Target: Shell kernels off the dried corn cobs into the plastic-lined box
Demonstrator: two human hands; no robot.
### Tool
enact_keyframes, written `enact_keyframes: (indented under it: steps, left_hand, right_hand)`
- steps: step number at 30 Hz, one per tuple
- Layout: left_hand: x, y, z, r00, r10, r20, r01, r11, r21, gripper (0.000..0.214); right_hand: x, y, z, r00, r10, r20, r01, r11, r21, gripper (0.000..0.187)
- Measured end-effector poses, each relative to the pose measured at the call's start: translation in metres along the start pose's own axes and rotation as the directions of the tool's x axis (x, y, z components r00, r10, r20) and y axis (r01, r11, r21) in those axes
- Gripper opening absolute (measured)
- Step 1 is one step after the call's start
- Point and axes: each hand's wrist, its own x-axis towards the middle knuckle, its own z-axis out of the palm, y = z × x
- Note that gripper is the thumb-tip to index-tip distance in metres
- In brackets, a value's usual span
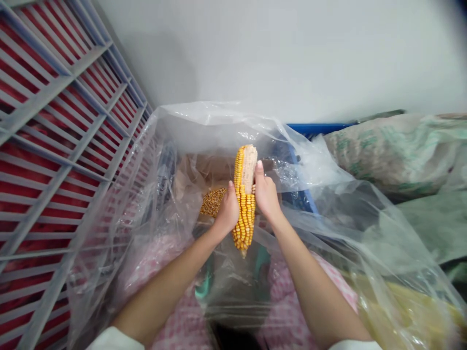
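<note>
Dried corn cob [245,216] sits nearly upright at 12 o'clock, your left hand [228,212] and right hand [266,197] gripping it, fingers [259,170] curled round.

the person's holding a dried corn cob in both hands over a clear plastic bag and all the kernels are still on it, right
Not all the kernels are on it. The head view shows the upper end of the corn cob has a pale bare patch. The rest is right: the left hand and right hand hold it over the clear plastic bag.
</note>
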Motion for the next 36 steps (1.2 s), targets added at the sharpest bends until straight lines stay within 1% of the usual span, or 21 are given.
enact_keyframes:
  steps: [2, 3, 4, 6, 7, 8, 10, 12, 14, 15, 17, 20, 24, 30, 33, 36]
  left_hand:
    - [0.001, 0.005, -0.003, 0.999, 0.007, 0.035, -0.005, 0.997, -0.071, 0.058]
    - [0.002, 0.007, -0.005, 0.999, 0.026, 0.035, -0.023, 0.997, -0.073, 0.058]
    - [0.002, 0.009, -0.008, 0.999, 0.045, 0.026, -0.044, 0.998, -0.055, 0.058]
    - [0.002, 0.011, -0.013, 0.996, 0.091, -0.006, -0.091, 0.995, 0.028, 0.056]
    - [0.001, 0.01, -0.014, 0.993, 0.116, -0.025, -0.113, 0.99, 0.084, 0.056]
    - [0.001, 0.009, -0.014, 0.989, 0.139, -0.04, -0.132, 0.981, 0.145, 0.054]
    - [-0.002, 0.007, -0.011, 0.982, 0.182, -0.044, -0.162, 0.944, 0.287, 0.051]
    - [-0.004, 0.005, -0.007, 0.977, 0.213, -0.026, -0.18, 0.883, 0.433, 0.047]
    - [-0.006, 0.004, -0.002, 0.975, 0.221, -0.013, -0.178, 0.818, 0.547, 0.044]
    - [-0.006, 0.005, -0.001, 0.975, 0.221, -0.016, -0.17, 0.793, 0.584, 0.043]
    - [-0.006, 0.005, 0.0, 0.974, 0.226, -0.03, -0.159, 0.769, 0.619, 0.042]
    - [-0.005, 0.003, 0.0, 0.972, 0.231, -0.046, -0.155, 0.774, 0.614, 0.041]
    - [-0.006, -0.001, 0.0, 0.976, 0.214, -0.05, -0.145, 0.798, 0.586, 0.04]
    - [-0.007, -0.007, 0.002, 0.969, 0.242, -0.054, -0.183, 0.846, 0.501, 0.039]
    - [-0.007, -0.009, 0.004, 0.968, 0.242, -0.059, -0.196, 0.886, 0.419, 0.04]
    - [-0.005, -0.004, 0.004, 0.972, 0.227, -0.051, -0.205, 0.94, 0.271, 0.043]
  right_hand:
    - [0.006, -0.002, -0.01, 0.99, 0.032, 0.136, -0.043, 0.996, 0.08, 0.078]
    - [0.008, -0.003, -0.015, 0.984, 0.039, 0.174, -0.056, 0.994, 0.094, 0.082]
    - [0.008, -0.004, -0.018, 0.985, 0.038, 0.167, -0.051, 0.996, 0.077, 0.085]
    - [0.005, -0.008, -0.021, 0.999, -0.003, 0.038, 0.004, 0.999, -0.036, 0.084]
    - [0.001, -0.009, -0.02, 0.999, -0.037, -0.028, 0.034, 0.994, -0.106, 0.082]
    - [-0.003, -0.011, -0.016, 0.996, -0.066, -0.061, 0.055, 0.984, -0.167, 0.079]
    - [-0.011, -0.012, -0.006, 0.997, -0.065, -0.052, 0.051, 0.969, -0.241, 0.074]
    - [-0.016, -0.011, 0.006, 0.999, -0.015, -0.047, 0.001, 0.959, -0.283, 0.073]
    - [-0.015, -0.009, 0.014, 0.994, 0.006, -0.106, -0.039, 0.948, -0.314, 0.071]
    - [-0.014, -0.007, 0.016, 0.991, -0.007, -0.131, -0.035, 0.947, -0.318, 0.07]
    - [-0.011, -0.003, 0.018, 0.987, -0.066, -0.144, 0.019, 0.953, -0.302, 0.068]
    - [-0.007, 0.0, 0.017, 0.984, -0.106, -0.141, 0.063, 0.958, -0.279, 0.067]
    - [-0.006, 0.001, 0.016, 0.988, -0.084, -0.129, 0.043, 0.955, -0.294, 0.069]
    - [-0.007, 0.002, 0.014, 0.988, -0.086, -0.129, 0.048, 0.961, -0.274, 0.07]
    - [-0.006, 0.002, 0.013, 0.989, -0.066, -0.134, 0.032, 0.971, -0.239, 0.071]
    - [0.0, 0.001, 0.008, 0.989, -0.028, -0.146, 0.001, 0.984, -0.18, 0.072]
